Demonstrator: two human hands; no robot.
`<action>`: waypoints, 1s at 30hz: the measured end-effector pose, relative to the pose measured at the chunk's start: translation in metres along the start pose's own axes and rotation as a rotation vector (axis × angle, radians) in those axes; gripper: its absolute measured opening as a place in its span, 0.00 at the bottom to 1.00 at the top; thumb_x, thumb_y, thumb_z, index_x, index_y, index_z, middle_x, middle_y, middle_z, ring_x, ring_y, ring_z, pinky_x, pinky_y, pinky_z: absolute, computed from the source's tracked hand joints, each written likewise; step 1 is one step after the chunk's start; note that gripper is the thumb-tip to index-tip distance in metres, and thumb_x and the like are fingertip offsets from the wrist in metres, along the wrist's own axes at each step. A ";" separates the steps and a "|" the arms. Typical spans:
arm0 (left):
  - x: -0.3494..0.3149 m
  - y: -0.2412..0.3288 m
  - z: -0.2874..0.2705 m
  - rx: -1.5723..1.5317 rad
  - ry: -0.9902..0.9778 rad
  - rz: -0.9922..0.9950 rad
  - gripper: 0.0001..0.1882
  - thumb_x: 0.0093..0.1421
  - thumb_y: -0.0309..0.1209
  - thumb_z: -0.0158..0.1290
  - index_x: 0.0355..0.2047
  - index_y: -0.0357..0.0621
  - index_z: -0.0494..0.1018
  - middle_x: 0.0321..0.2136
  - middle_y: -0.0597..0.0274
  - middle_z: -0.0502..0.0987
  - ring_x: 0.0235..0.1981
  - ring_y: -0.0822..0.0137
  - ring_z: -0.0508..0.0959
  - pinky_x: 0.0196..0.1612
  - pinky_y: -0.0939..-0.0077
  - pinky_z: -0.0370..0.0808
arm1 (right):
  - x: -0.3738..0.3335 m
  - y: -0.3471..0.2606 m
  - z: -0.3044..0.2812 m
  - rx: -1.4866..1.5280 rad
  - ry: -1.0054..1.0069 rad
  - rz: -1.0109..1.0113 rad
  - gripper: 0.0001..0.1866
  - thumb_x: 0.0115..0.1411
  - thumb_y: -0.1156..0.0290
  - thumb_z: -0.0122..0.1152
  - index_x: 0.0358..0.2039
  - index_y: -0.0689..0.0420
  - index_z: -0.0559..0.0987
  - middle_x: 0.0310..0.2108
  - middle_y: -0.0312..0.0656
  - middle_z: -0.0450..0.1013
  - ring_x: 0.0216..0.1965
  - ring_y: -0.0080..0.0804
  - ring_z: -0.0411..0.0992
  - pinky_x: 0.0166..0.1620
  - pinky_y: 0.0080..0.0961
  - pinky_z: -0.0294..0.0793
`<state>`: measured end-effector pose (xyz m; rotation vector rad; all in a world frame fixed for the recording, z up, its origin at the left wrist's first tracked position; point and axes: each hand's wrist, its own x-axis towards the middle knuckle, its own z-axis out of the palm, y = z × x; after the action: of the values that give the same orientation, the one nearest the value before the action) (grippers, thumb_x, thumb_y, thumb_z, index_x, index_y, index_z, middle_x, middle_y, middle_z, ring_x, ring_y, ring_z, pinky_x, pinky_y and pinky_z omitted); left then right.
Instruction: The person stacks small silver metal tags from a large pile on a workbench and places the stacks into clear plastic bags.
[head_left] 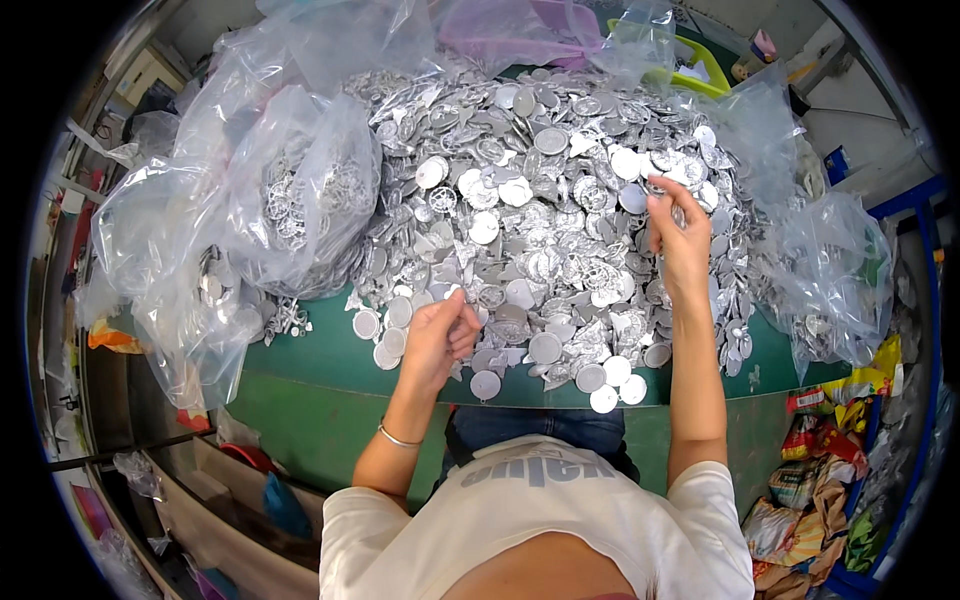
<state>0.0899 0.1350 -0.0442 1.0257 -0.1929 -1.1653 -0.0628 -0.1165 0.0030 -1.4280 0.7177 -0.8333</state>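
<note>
A broad heap of small silver metal pieces (545, 265), many of them flat round discs and others openwork shapes, covers the green table (310, 350). At the near left edge of the heap, my left hand (436, 338) is closed, its thumb against the curled forefinger; what it pinches, if anything, is too small to make out. My right hand (683, 245) reaches over the right side of the pile. Its thumb and forefinger close on a small silver metal piece (655, 185), partly hidden by the fingertips. Loose discs (591, 378) lie along the table's near edge.
A clear plastic bag (300, 200) of silver pieces stands left of the heap, and another clear bag (830, 270) lies right. Behind are a purple basket (520, 28) and a yellow-green basket (705, 70). Colourful packages (800, 500) fill a blue-framed rack at lower right.
</note>
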 end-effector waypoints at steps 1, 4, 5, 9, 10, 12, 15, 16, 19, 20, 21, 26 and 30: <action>0.000 -0.001 0.002 0.006 -0.001 0.002 0.21 0.63 0.39 0.41 0.18 0.38 0.69 0.10 0.74 0.55 0.11 0.80 0.54 0.14 0.86 0.50 | 0.013 0.003 -0.002 -0.308 0.046 -0.145 0.16 0.54 0.65 0.57 0.41 0.61 0.72 0.18 0.34 0.63 0.19 0.27 0.62 0.23 0.24 0.64; 0.003 -0.002 0.008 0.029 -0.026 0.006 0.20 0.63 0.39 0.41 0.19 0.38 0.69 0.10 0.74 0.55 0.11 0.80 0.54 0.14 0.86 0.50 | 0.045 0.016 0.005 -0.915 0.153 -0.460 0.17 0.51 0.63 0.60 0.39 0.57 0.74 0.21 0.38 0.68 0.21 0.35 0.67 0.27 0.30 0.67; 0.003 -0.002 0.011 0.038 -0.040 0.007 0.20 0.63 0.39 0.41 0.19 0.38 0.69 0.10 0.74 0.55 0.11 0.80 0.53 0.15 0.86 0.50 | 0.050 0.018 0.009 -1.064 0.185 -0.546 0.17 0.50 0.62 0.61 0.38 0.56 0.75 0.23 0.40 0.70 0.23 0.39 0.68 0.29 0.31 0.68; 0.000 -0.003 0.012 0.066 -0.031 0.008 0.20 0.63 0.38 0.41 0.19 0.38 0.69 0.10 0.74 0.55 0.12 0.80 0.54 0.15 0.86 0.50 | 0.051 0.011 0.010 -0.890 0.176 -0.473 0.14 0.49 0.64 0.61 0.34 0.57 0.75 0.25 0.44 0.70 0.26 0.42 0.69 0.31 0.32 0.67; 0.000 -0.003 0.012 0.061 -0.031 0.005 0.20 0.63 0.38 0.41 0.18 0.38 0.68 0.10 0.73 0.55 0.12 0.80 0.54 0.15 0.86 0.51 | 0.056 0.021 0.000 -0.759 0.187 -0.495 0.11 0.50 0.68 0.60 0.33 0.59 0.74 0.24 0.40 0.70 0.25 0.34 0.67 0.31 0.29 0.66; 0.001 -0.004 0.012 0.073 -0.031 0.005 0.19 0.63 0.37 0.42 0.19 0.38 0.68 0.10 0.73 0.56 0.12 0.80 0.54 0.15 0.86 0.51 | 0.046 0.028 -0.014 -0.579 0.220 -0.484 0.09 0.51 0.71 0.58 0.32 0.61 0.74 0.23 0.37 0.68 0.25 0.29 0.65 0.31 0.26 0.66; 0.003 -0.006 0.014 0.131 -0.037 0.006 0.18 0.62 0.37 0.42 0.21 0.37 0.71 0.11 0.75 0.56 0.12 0.82 0.54 0.15 0.87 0.51 | 0.034 0.035 -0.032 -0.307 0.229 -0.259 0.06 0.54 0.72 0.56 0.31 0.62 0.74 0.22 0.32 0.67 0.22 0.18 0.62 0.24 0.17 0.61; 0.005 -0.004 0.016 0.154 -0.041 0.003 0.18 0.62 0.36 0.42 0.22 0.36 0.71 0.11 0.75 0.57 0.12 0.82 0.54 0.15 0.88 0.51 | 0.029 0.029 -0.034 -0.180 0.239 -0.145 0.06 0.55 0.72 0.56 0.30 0.61 0.74 0.21 0.32 0.67 0.21 0.17 0.61 0.22 0.15 0.59; 0.009 0.001 0.027 0.291 -0.068 0.048 0.16 0.62 0.35 0.42 0.25 0.36 0.72 0.12 0.75 0.57 0.12 0.82 0.54 0.15 0.88 0.51 | 0.021 0.021 -0.038 0.176 0.231 -0.008 0.05 0.57 0.70 0.54 0.30 0.59 0.75 0.20 0.32 0.66 0.18 0.14 0.60 0.18 0.11 0.53; 0.011 0.003 0.032 0.347 -0.080 0.071 0.15 0.62 0.34 0.42 0.27 0.36 0.72 0.12 0.75 0.57 0.12 0.82 0.54 0.15 0.88 0.51 | 0.018 0.020 -0.041 0.150 0.235 -0.006 0.05 0.57 0.71 0.54 0.30 0.59 0.75 0.21 0.32 0.66 0.19 0.14 0.61 0.18 0.11 0.54; 0.013 0.007 0.038 0.398 -0.089 0.081 0.15 0.62 0.34 0.42 0.28 0.36 0.72 0.12 0.75 0.58 0.13 0.83 0.54 0.15 0.88 0.51 | 0.016 0.019 -0.044 0.127 0.239 -0.002 0.05 0.57 0.71 0.54 0.30 0.59 0.74 0.21 0.32 0.67 0.19 0.15 0.61 0.18 0.12 0.54; 0.032 0.018 0.055 0.721 -0.186 0.231 0.12 0.61 0.32 0.44 0.32 0.37 0.74 0.14 0.75 0.62 0.14 0.84 0.57 0.17 0.88 0.52 | 0.014 0.015 -0.054 -0.629 0.495 -0.692 0.03 0.50 0.79 0.57 0.27 0.64 0.76 0.23 0.39 0.72 0.24 0.29 0.70 0.30 0.25 0.68; 0.053 0.024 0.070 0.876 -0.184 0.413 0.10 0.59 0.30 0.46 0.33 0.37 0.74 0.16 0.73 0.66 0.18 0.83 0.62 0.20 0.87 0.57 | 0.006 0.003 -0.062 -0.752 0.417 -0.524 0.02 0.51 0.77 0.57 0.27 0.61 0.77 0.24 0.42 0.71 0.26 0.37 0.70 0.30 0.27 0.67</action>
<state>0.0857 0.0524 -0.0064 1.5342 -1.0797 -0.7799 -0.1116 -0.1553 -0.0018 -2.2022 1.0591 -1.3802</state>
